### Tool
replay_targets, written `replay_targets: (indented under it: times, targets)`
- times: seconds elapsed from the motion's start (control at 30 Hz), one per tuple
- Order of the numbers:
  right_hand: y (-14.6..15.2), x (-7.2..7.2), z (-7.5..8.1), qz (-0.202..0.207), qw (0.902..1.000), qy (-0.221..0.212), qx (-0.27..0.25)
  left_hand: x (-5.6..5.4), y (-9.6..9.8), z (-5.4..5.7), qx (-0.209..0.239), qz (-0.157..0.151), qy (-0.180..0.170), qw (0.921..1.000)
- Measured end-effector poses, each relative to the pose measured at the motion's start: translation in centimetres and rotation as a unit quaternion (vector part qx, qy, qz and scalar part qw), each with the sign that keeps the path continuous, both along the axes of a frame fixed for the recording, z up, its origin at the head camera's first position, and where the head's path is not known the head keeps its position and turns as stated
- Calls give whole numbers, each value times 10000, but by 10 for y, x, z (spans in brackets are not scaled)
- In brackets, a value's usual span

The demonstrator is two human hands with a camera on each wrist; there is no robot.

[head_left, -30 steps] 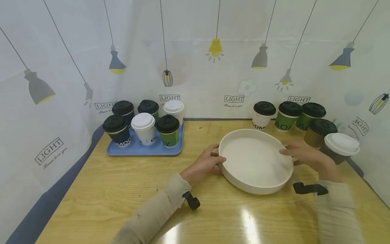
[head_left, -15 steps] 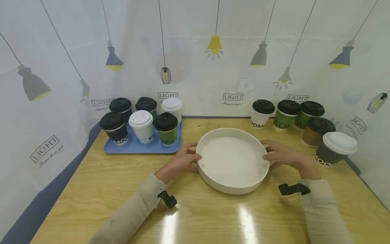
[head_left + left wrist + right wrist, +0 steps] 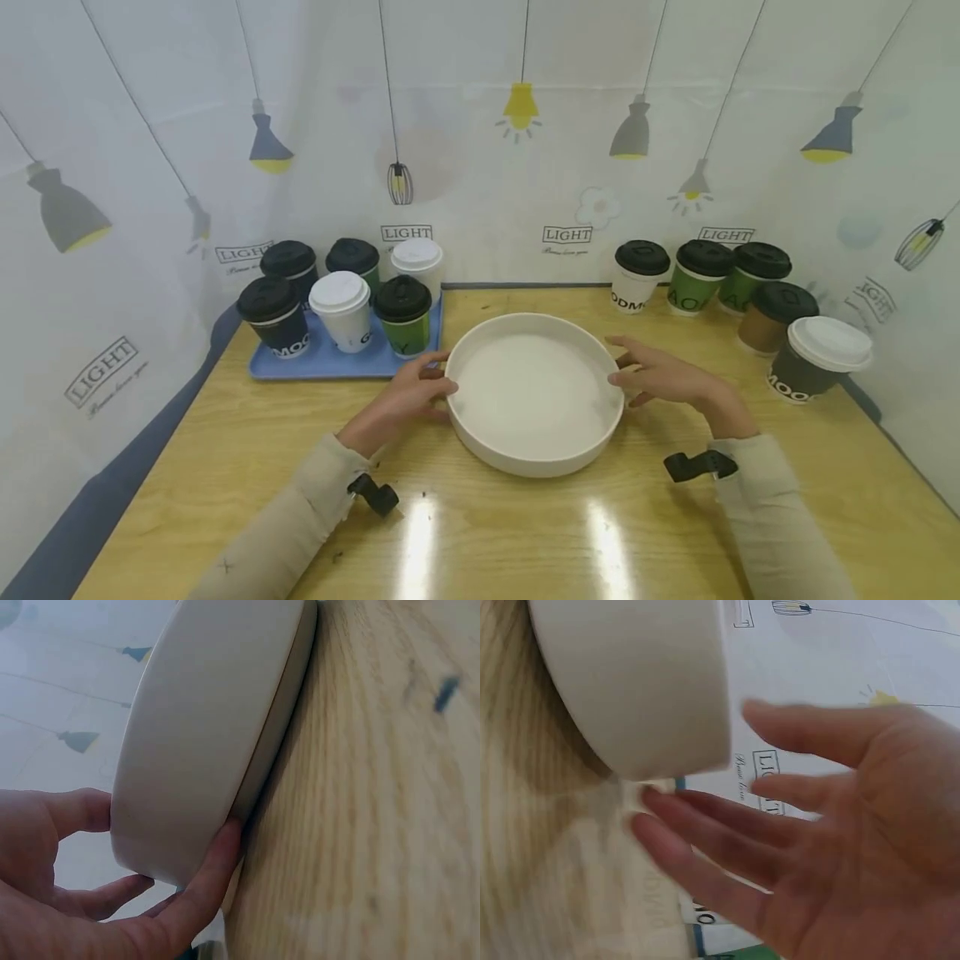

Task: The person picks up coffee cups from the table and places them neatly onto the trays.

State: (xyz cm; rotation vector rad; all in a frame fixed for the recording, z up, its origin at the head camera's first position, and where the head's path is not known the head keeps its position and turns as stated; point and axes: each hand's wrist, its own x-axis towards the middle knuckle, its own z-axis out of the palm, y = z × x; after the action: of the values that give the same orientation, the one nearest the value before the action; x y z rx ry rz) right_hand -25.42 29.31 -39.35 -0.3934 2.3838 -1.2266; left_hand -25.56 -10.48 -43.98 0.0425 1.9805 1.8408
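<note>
A round cream tray (image 3: 536,387) with a low wall stands mid-table in the head view. My left hand (image 3: 405,393) grips its left side. In the left wrist view the thumb touches the tray's rim, and a finger (image 3: 217,862) reaches the foot of its wall (image 3: 202,727). Beside the tray's right edge is my right hand (image 3: 663,377). The right wrist view shows that hand's fingers (image 3: 727,840) spread and relaxed, with a small gap to the tray's wall (image 3: 637,682).
Behind the left hand, a blue tray (image 3: 352,367) bears several lidded paper cups (image 3: 341,312). More lidded cups stand at the back right, the nearest a dark cup with a white lid (image 3: 813,367). A printed curtain (image 3: 487,183) rises behind the wooden table (image 3: 510,533).
Both hands have brought the round tray left, from near the right-hand cups to mid-table. The right hand's fingers have come off its wall; the left hand keeps its grip.
</note>
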Motion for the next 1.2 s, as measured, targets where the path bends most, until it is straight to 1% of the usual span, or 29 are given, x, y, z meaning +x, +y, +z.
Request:
replay_targets:
  times: [0.07,0.1,0.17,0.2,0.27,0.3,0.37,0.43,0.47,0.5,0.53,0.6,0.63,0.67,0.7,0.73,0.77,0.8,0.83,0.9,0.97,1.0,1.03,1.07,1.13,1.2]
  targets:
    - [4,1,7,-327,9978,573,-42,0,-3,0,59,-44,5,10000]
    - [7,2,11,-544,9939,955,-55,1,-4,-1,109,-63,-3,9999]
    - [18,6,21,-1050,9796,1711,-86,2,-6,0,210,-153,-21,9997]
    - [24,9,25,-1307,9698,2056,-92,2,-6,0,251,-182,-29,9995]
    - [39,15,34,-1851,9481,2585,-15,2,-7,0,302,-225,-55,9993]
    - [48,19,37,-2138,9370,2763,5,2,-7,0,307,-254,-51,9992]
    - [66,26,41,-2736,9104,3102,58,2,-7,1,264,-322,-26,9991]
    - [86,33,44,-3341,8833,3284,174,1,-7,1,226,-341,-43,9992]
    - [95,37,44,-3641,8704,3309,202,1,-7,1,215,-337,-48,9992]
    - [104,40,45,-3954,8559,3320,288,1,-7,1,217,-337,-53,9992]
    - [113,43,46,-4273,8395,3333,395,1,-8,0,229,-334,-62,9992]
    - [130,50,45,-4873,8127,3145,566,0,-9,-1,278,-332,-75,9990]
    - [137,52,44,-5137,8021,2973,661,1,-10,-1,305,-345,-61,9989]
    - [143,54,43,-5370,7942,2753,717,1,-11,-2,320,-345,-53,9989]
    - [149,56,41,-5519,7901,2544,804,1,-12,-2,320,-343,-40,9989]
    - [154,58,39,-5613,7898,2339,804,1,-13,-2,311,-336,-28,9989]
    - [159,58,35,-5632,7942,2134,804,2,-15,-2,300,-325,-12,9990]
    - [163,58,32,-5579,8030,1948,776,2,-16,-1,290,-286,-17,9992]
    - [167,59,28,-5473,8152,1747,730,2,-17,-1,267,-241,-32,9993]
    - [174,59,19,-5192,8389,1543,540,2,-19,-1,254,-184,-67,9995]
    - [180,59,9,-4948,8547,1535,335,2,-19,-3,256,-168,-130,9994]
    - [183,60,5,-4844,8607,1548,230,1,-19,-3,269,-163,-168,9994]
    - [185,61,0,-4761,8647,1593,145,0,-18,-4,281,-204,-173,9992]
    - [187,61,-5,-4705,8666,1660,49,0,-17,-5,309,-247,-168,9991]
    - [190,60,-12,-4681,8656,1774,-124,-1,-14,-6,313,-279,-137,9990]
    - [192,60,-17,-4699,8624,1767,-648,-2,-11,-6,332,-301,-69,9990]
